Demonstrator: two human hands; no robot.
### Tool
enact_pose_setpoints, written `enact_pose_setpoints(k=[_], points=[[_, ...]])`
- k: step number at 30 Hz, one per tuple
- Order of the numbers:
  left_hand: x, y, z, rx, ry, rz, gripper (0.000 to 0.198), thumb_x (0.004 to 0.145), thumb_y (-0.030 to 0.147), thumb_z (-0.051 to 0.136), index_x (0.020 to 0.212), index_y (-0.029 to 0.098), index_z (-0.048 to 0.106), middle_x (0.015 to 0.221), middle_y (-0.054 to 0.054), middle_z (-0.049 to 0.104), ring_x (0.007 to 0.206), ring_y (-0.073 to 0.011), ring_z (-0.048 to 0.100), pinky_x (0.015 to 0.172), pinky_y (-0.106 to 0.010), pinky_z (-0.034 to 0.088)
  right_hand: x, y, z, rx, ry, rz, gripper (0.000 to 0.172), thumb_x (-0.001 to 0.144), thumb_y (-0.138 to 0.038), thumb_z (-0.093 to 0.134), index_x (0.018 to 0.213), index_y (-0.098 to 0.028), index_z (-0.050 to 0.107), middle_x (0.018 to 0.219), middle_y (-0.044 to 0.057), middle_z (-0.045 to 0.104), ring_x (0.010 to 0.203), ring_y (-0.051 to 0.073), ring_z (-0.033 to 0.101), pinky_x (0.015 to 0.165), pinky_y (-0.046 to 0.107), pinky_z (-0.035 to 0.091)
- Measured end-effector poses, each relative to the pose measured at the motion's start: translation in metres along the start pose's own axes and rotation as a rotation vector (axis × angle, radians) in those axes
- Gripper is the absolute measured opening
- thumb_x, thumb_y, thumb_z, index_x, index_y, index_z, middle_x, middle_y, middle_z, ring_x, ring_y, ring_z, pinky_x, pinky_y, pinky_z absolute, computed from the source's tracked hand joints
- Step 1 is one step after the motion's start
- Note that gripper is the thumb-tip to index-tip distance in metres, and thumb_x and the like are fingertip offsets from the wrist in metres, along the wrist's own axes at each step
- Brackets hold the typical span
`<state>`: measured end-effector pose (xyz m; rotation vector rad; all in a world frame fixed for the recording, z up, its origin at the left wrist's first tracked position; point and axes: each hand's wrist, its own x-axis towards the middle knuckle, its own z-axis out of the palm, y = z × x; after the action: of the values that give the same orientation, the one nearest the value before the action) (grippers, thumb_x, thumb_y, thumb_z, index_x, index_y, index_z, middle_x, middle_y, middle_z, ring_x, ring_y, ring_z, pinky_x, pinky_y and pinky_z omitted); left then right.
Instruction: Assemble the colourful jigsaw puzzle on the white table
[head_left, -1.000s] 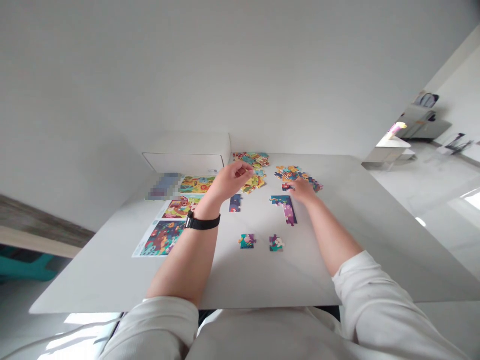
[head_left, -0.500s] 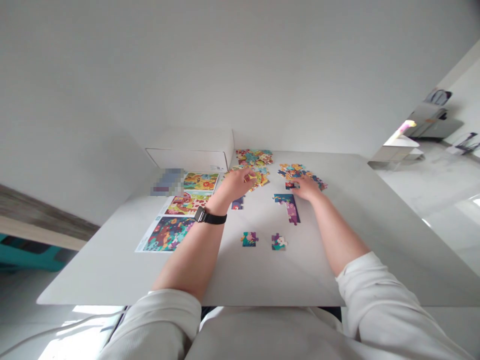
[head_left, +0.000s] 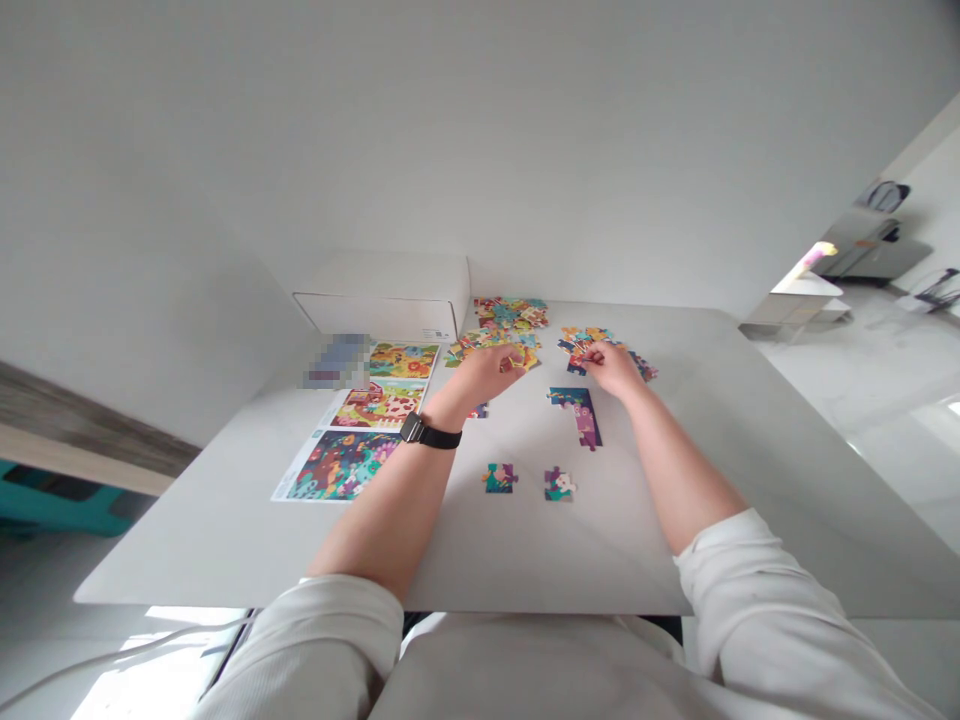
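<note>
Right hand [head_left: 615, 370], fingertips closed on puzzle piece [head_left: 577, 364], seemingly at selection; left hand [head_left: 491, 371], curled, contents indeterminable; next move calls for matching piece against joined section [head_left: 588, 422].

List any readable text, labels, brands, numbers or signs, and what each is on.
Readable: none.
White box: printed label on front, lower right, too small to read.
Picture sheet: small margin mark, too small to read.
Puzzle pieces: no lettering can be made out.
</note>
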<state>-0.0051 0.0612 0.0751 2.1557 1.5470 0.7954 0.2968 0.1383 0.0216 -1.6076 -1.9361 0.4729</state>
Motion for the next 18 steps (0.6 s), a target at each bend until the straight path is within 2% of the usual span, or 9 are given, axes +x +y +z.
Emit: enact_pose_setpoints(k=[3,8,13,18], points=[[0.002,-0.003,-0.003,-0.057,-0.007,0.001,0.024,0.09,0.04,0.071,0.106,0.023,0.077,0.092,-0.005,0.079,0.084,-0.0213,0.072,0.07,-0.029,0.05,-0.003,-0.022,-0.004,0.217,0.018,-0.078,0.012,0.088,-0.032,0.075,0.092,-0.023,0.068,0.089,0.003,0.076,0.084,0.022,0.071,0.085,0.037,0.056],[0.005,0.0,-0.011,-0.231,-0.002,-0.016,0.03,0.084,0.042,0.08,0.104,0.02,0.078,0.091,-0.005,0.079,0.081,-0.0187,0.07,0.072,-0.029,0.051,-0.02,-0.064,-0.009,0.475,-0.045,-0.226,0.027,0.086,-0.046,0.077,0.096,-0.023,0.068,0.092,0.004,0.076,0.084,0.021,0.071,0.084,0.038,0.058],[0.002,0.012,-0.016,-0.502,-0.09,0.036,0.039,0.088,0.051,0.079,0.107,0.017,0.078,0.094,-0.009,0.08,0.081,-0.0181,0.072,0.072,-0.029,0.054,-0.041,-0.091,-0.01,0.523,-0.086,-0.256,0.028,0.089,-0.05,0.077,0.098,-0.024,0.068,0.093,0.004,0.077,0.083,0.021,0.071,0.08,0.037,0.059],[-0.002,0.024,-0.022,-0.513,-0.097,0.035,0.04,0.084,0.053,0.083,0.099,0.017,0.077,0.089,-0.008,0.08,0.081,-0.0183,0.072,0.072,-0.029,0.054,-0.051,-0.099,-0.01,0.541,-0.101,-0.256,0.027,0.089,-0.049,0.077,0.096,-0.025,0.069,0.091,0.004,0.076,0.081,0.021,0.07,0.078,0.037,0.059]])
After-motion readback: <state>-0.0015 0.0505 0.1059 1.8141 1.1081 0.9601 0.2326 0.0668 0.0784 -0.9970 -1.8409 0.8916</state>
